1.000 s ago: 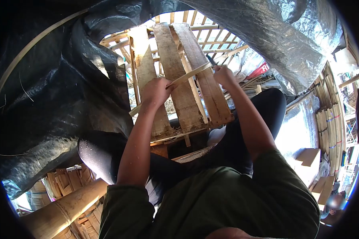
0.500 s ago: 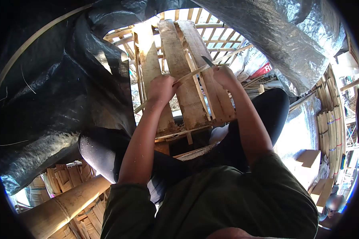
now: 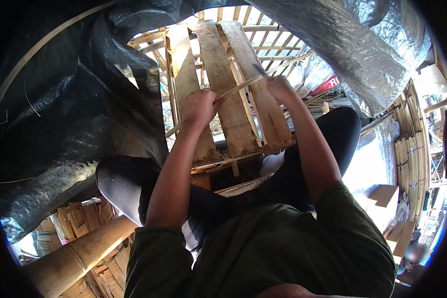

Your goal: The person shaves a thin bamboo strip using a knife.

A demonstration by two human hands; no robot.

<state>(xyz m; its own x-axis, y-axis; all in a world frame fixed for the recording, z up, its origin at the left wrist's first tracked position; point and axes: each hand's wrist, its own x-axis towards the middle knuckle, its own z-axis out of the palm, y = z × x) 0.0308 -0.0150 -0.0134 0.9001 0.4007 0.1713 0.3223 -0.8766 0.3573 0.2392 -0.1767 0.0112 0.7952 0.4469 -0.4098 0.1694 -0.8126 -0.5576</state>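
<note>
My left hand (image 3: 199, 106) is closed around a long, thin bamboo strip (image 3: 243, 85), above the wooden planks (image 3: 224, 89). One end of the strip shows below my left wrist, and the rest slants up to the right past my other hand. Closed on a knife, my right hand (image 3: 280, 89) is beside the strip over the right plank. The knife's dark blade (image 3: 259, 69) points up and left, somewhat blurred, at the strip; whether it touches the strip I cannot tell.
Dark plastic sheeting (image 3: 49, 99) hangs at the left, and more drapes at the upper right. A thick bamboo pole (image 3: 79, 256) lies lower left. Bundled strips (image 3: 411, 164) and cardboard boxes (image 3: 385, 196) stand at the right. Another person (image 3: 416, 254) is partly visible at lower right.
Over the last second the knife has shifted slightly along the strip, and its blade has changed angle. Both hands keep their hold, and the whole view has shifted slightly.
</note>
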